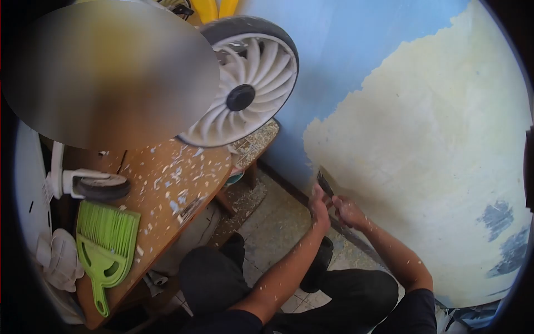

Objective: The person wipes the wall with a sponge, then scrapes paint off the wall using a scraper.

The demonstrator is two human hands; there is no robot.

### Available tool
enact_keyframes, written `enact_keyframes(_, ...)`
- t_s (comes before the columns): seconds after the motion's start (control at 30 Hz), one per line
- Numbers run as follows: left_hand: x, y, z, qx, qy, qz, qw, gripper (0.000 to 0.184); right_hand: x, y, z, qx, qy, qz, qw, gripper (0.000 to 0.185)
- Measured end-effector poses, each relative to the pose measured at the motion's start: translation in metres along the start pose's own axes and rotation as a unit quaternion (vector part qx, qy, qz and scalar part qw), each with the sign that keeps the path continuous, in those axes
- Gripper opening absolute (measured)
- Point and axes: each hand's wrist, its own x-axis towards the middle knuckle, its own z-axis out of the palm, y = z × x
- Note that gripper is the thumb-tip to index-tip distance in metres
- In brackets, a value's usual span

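Both of my hands are at the lower left edge of the bare, cream-coloured wall patch (400, 122), beside the remaining blue paint (328, 50). My left hand (319, 205) is closed near the lower part of a dark, flat-bladed scraper (325, 183); its exact hold is hard to make out. My right hand (349, 212) is closed round the scraper's handle end, just right of the left hand. The blade points up and left, close to the wall. Small pale flakes cling to both forearms.
A wooden table (183, 161) strewn with paint flakes stands at left, bearing a green dustpan (105, 245) and a small wheel (103, 186). A large white wheel (250, 83) juts out above it. Flakes cover a low wooden ledge (258, 139). A blurred oval hides the upper left.
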Motion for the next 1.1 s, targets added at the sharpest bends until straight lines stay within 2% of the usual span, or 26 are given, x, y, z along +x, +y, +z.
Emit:
enact_keyframes(0.07,0.014,-0.018,-0.016,0.055,-0.048,0.024,0.997,0.048,0.009,0.017,0.008,0.063,0.003,0.020,0.998,0.035)
enact_keyframes(0.1,0.015,-0.015,-0.015,0.054,-0.040,0.023,0.997,0.048,0.014,0.028,0.013,0.062,-0.004,0.025,0.998,0.035)
enact_keyframes(0.17,0.013,-0.007,-0.016,0.240,-0.067,-0.057,0.967,0.038,0.030,0.045,0.023,0.245,-0.037,0.033,0.968,0.032)
enact_keyframes(0.3,0.033,-0.014,-0.027,0.286,-0.015,-0.022,0.958,0.031,0.054,0.070,0.037,0.297,-0.063,0.073,0.950,0.030)
enact_keyframes(0.37,0.045,-0.025,-0.039,0.254,0.031,0.004,0.967,0.029,0.063,0.084,0.049,0.349,-0.022,0.078,0.934,0.030)
enact_keyframes(0.4,0.053,-0.033,-0.049,0.256,0.041,0.000,0.966,0.029,0.067,0.089,0.054,0.351,-0.029,0.087,0.932,0.030)
enact_keyframes(0.47,0.062,-0.039,-0.064,0.349,0.015,-0.006,0.937,0.034,0.070,0.094,0.059,0.332,0.004,0.081,0.940,0.031)
enact_keyframes(0.6,0.067,-0.035,-0.069,0.349,-0.013,-0.043,0.936,0.037,0.077,0.098,0.069,0.311,0.042,0.087,0.945,0.031)
enact_keyframes(0.7,0.077,-0.045,-0.075,0.358,-0.009,0.020,0.934,0.034,0.083,0.094,0.075,0.327,0.055,0.097,0.938,0.031)
enact_keyframes(0.8,0.092,-0.039,-0.076,0.339,0.003,0.039,0.940,0.033,0.095,0.082,0.085,0.336,0.073,0.070,0.936,0.031)
enact_keyframes(0.83,0.093,-0.029,-0.076,0.377,0.018,-0.020,0.926,0.032,0.097,0.081,0.091,0.340,0.091,0.072,0.933,0.031)
enact_keyframes(0.93,0.075,-0.014,-0.068,0.385,-0.007,-0.079,0.919,0.032,0.090,0.083,0.089,0.344,0.093,0.079,0.931,0.033)
enact_keyframes(0.97,0.072,-0.024,-0.066,0.340,-0.014,-0.016,0.940,0.033,0.085,0.082,0.087,0.352,0.100,0.098,0.926,0.034)
enact_keyframes(1.07,0.091,-0.029,-0.073,0.380,-0.035,-0.001,0.924,0.034,0.088,0.079,0.087,0.356,0.109,0.110,0.921,0.034)
enact_keyframes(1.1,0.097,-0.027,-0.073,0.341,-0.038,0.019,0.939,0.035,0.095,0.087,0.095,0.375,0.103,0.090,0.917,0.033)
